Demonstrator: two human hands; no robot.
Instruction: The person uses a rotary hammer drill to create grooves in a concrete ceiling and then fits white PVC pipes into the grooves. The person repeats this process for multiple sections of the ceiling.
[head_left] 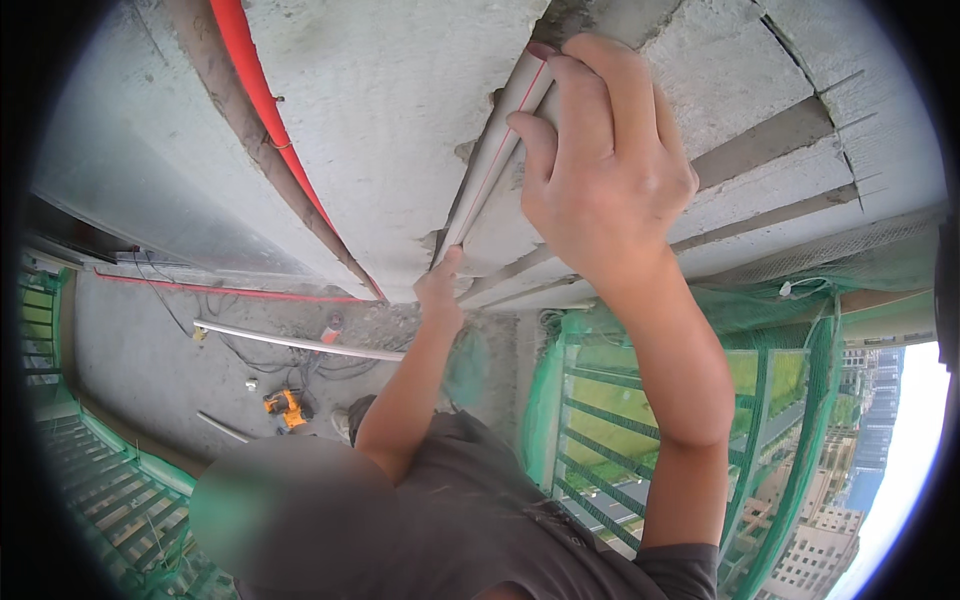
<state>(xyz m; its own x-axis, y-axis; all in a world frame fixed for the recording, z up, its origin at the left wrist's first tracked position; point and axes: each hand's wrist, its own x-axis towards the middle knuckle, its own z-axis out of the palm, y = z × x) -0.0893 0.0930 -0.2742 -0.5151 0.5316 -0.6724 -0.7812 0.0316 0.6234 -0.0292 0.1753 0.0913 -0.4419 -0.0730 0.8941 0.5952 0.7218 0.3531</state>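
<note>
On my feed I'm judging the white, red-striped conduit pipe (pixel 496 152) to be light, stiff and slightly slick, best taken near each end, and it is lying along a chased groove (pixel 590 18) in the grey wall (pixel 390 120). My right hand (pixel 608 150) is half curling, thumb and fingertips gripping near the upper end, the pipe running left of its palm. My left hand (pixel 438 292) is touching the lower stretch, but I can't tell how tightly it's closing.
</note>
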